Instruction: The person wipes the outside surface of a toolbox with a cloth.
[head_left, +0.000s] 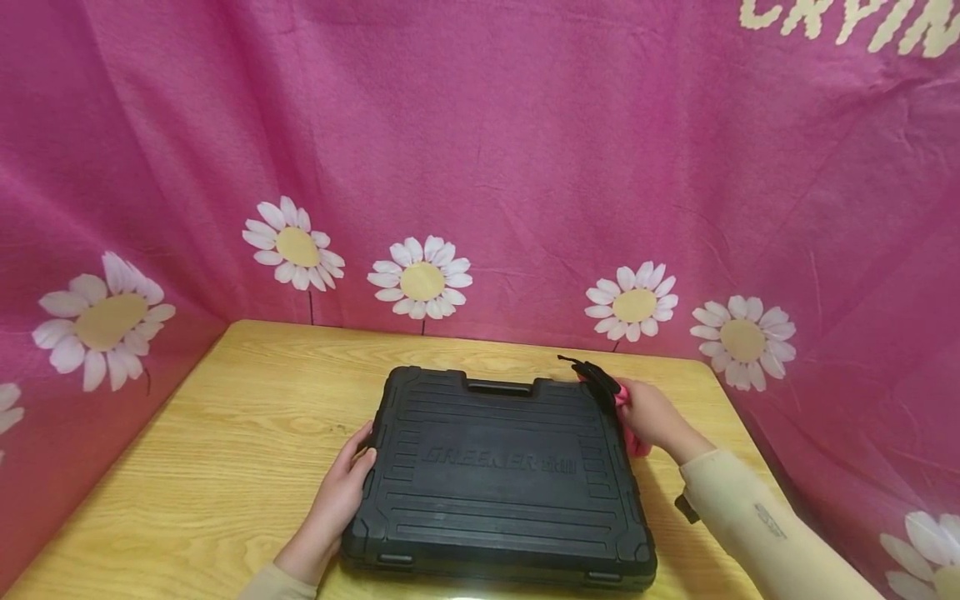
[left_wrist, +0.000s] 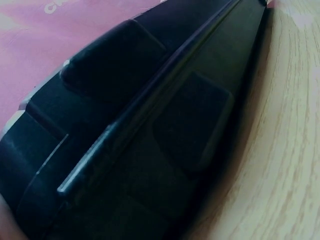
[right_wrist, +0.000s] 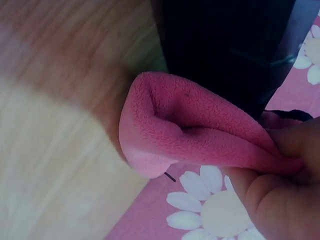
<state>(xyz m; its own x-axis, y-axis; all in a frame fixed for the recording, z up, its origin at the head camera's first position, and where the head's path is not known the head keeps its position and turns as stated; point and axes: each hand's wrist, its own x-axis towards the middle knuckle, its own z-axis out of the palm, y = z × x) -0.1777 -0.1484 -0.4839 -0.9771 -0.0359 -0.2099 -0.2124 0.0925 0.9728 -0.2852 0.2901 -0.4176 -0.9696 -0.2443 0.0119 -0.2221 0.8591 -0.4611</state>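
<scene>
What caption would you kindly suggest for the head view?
Left hand touches a black GREENER carrying case on a table; right hand holds a pink cloth.

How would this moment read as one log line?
left hand: touching black case; right hand: pinching pink cloth beside case; case: closed, on table
</scene>
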